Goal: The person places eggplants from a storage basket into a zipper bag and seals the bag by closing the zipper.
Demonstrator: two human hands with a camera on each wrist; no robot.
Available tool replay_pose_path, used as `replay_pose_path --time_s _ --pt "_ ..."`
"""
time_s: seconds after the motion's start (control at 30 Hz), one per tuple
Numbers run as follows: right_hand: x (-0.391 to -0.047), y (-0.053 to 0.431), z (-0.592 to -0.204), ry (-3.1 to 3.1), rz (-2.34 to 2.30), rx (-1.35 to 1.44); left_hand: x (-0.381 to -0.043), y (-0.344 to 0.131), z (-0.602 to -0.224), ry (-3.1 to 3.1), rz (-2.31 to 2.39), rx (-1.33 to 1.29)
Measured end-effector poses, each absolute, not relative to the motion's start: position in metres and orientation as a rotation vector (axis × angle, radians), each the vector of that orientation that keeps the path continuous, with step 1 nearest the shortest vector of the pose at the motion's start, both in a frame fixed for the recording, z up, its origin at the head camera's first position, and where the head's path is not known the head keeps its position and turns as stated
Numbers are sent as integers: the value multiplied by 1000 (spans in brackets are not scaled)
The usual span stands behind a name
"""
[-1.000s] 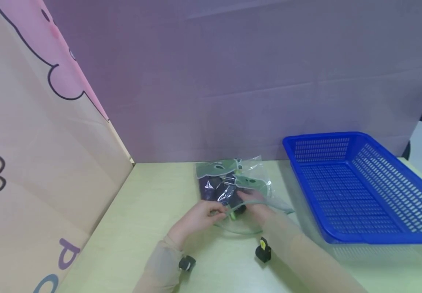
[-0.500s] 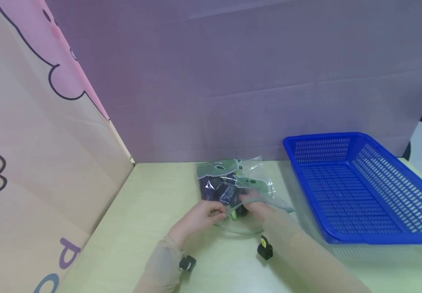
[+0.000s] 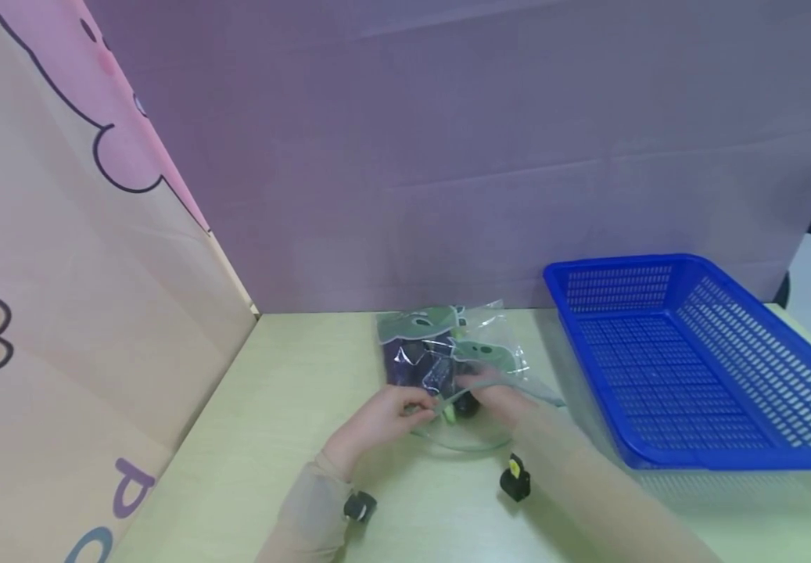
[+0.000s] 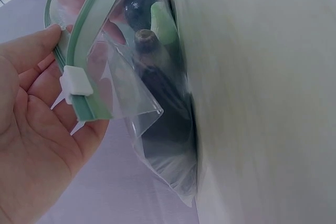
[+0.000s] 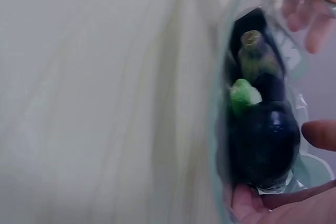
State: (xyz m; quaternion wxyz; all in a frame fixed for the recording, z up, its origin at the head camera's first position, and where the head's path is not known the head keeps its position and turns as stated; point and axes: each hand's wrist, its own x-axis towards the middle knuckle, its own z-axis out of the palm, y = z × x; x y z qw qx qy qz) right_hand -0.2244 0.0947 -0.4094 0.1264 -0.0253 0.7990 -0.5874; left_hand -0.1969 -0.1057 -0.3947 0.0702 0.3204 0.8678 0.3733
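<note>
A clear zip bag (image 3: pixel 419 322) with a green rim and green cartoon prints lies on the table, its mouth toward me. My left hand (image 3: pixel 382 416) pinches the bag's rim between thumb and fingers, next to the white zip slider (image 4: pixel 77 82). Inside the open mouth, my right hand (image 3: pixel 495 392) grips the round, glossy end of a dark eggplant (image 5: pixel 265 142), a finger under it and the thumb at its side. Another eggplant (image 4: pixel 163 98), stem end toward the mouth, lies beside it in the bag. Between them shows a pale green tip (image 5: pixel 243 97).
A blue mesh basket (image 3: pixel 658 367) stands on the table (image 3: pixel 292 367) to the right of the bag. A purple cloth backdrop (image 3: pixel 447 156) rises behind the table. At the left hangs a printed cloth panel (image 3: pixel 95 297).
My right hand has shifted slightly right and toward me. The dark eggplant end has come a little to the right in the bag mouth. My left hand stays put.
</note>
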Motion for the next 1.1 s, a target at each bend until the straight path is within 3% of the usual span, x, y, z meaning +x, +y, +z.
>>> replay_pose_path --time_s 0.2,1.1 --pt "-220 104 -405 2272 -1691 -175 -196 -106 -395 2636 1112 984" --pt "-193 130 -394 2400 -1311 -92 -196 -105 -395 2637 1093 948"
